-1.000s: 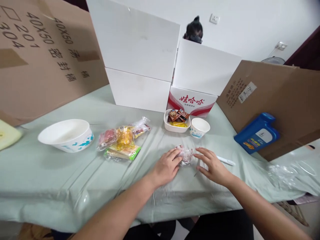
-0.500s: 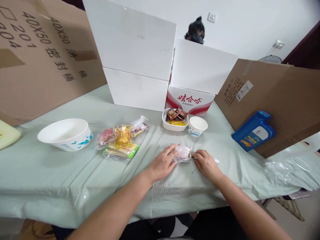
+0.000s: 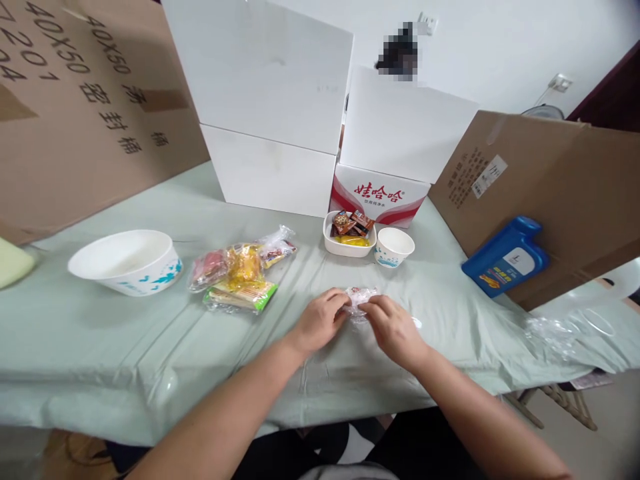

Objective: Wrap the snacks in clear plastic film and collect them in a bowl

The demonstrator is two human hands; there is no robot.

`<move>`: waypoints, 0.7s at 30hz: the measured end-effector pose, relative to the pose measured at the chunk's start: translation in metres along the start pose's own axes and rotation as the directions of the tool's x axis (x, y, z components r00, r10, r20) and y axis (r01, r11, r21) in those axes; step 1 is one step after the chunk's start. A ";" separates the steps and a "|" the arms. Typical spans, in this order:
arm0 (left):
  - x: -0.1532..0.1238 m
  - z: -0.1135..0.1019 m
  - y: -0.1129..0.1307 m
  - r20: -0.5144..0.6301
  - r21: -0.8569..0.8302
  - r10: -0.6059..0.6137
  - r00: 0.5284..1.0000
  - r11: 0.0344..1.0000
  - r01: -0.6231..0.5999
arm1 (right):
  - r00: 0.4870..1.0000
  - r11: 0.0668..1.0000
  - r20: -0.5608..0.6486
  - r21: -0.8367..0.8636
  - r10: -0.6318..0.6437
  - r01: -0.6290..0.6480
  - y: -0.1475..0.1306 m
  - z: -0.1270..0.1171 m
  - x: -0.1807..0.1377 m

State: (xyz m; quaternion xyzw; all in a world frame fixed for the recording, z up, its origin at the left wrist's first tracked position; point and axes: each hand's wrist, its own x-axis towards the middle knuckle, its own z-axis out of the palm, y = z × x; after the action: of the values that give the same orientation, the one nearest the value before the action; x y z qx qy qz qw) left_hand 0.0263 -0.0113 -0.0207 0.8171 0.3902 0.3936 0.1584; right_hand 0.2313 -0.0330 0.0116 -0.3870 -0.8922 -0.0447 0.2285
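Status: handling of the clear-wrapped packet (image 3: 358, 297) is in progress. The packet lies on the cloth-covered surface (image 3: 100, 360), between the hands and in contact with both. Left hand (image 3: 319, 323): grip appears closed on the packet's left end. Right hand (image 3: 395, 330): fingers are drawn together at the near right part; whether this grip is clamped cannot be told. No opening in the wrapper is visible.

Already in the white dish (image 3: 347, 251): brown sachets (image 3: 353, 223) and a yellow item (image 3: 354, 241). A small cup (image 3: 394, 256) stands just beside the dish.

Outside the containers and untouched: a pink packet (image 3: 209, 269), a yellow packet (image 3: 245, 265) and a green-edged packet (image 3: 241, 295), grouped near the large bowl (image 3: 147, 281). The clear-wrapped packet is likewise outside any container.
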 end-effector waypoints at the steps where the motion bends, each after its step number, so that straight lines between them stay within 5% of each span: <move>1: 0.000 -0.001 0.000 -0.005 -0.006 -0.023 1.000 1.000 0.023 | 0.998 0.999 0.053 -0.026 -0.037 0.039 -0.006 0.004 0.007; 5: 0.000 -0.001 -0.003 -0.077 0.007 -0.066 0.995 0.998 0.067 | 0.995 0.995 0.103 -0.096 0.007 0.002 0.007 0.012 0.010; 8: -0.001 0.003 -0.005 -0.128 -0.033 -0.094 0.987 0.995 0.090 | 0.982 0.974 0.003 -0.129 0.188 -0.186 0.050 0.008 -0.013; 13: -0.002 0.003 0.002 -0.225 -0.053 -0.124 0.967 0.992 0.115 | 0.877 0.841 -0.101 -0.252 0.469 -0.479 0.101 -0.004 -0.050; 17: 0.000 -0.005 0.008 -0.358 0.033 0.069 0.931 0.998 -0.061 | 0.920 0.931 -0.208 -0.078 0.333 -0.355 0.072 -0.005 -0.037; 21: 0.001 -0.004 0.003 -0.098 0.096 0.150 0.984 0.985 -0.141 | 0.995 0.994 -0.039 0.065 0.088 -0.086 0.024 0.007 -0.005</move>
State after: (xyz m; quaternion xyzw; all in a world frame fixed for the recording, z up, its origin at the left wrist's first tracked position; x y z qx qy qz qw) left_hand 0.0254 -0.0131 -0.0158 0.8279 0.3543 0.4288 0.0720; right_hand 0.2484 -0.0177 0.0008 -0.4171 -0.8704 -0.0148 0.2611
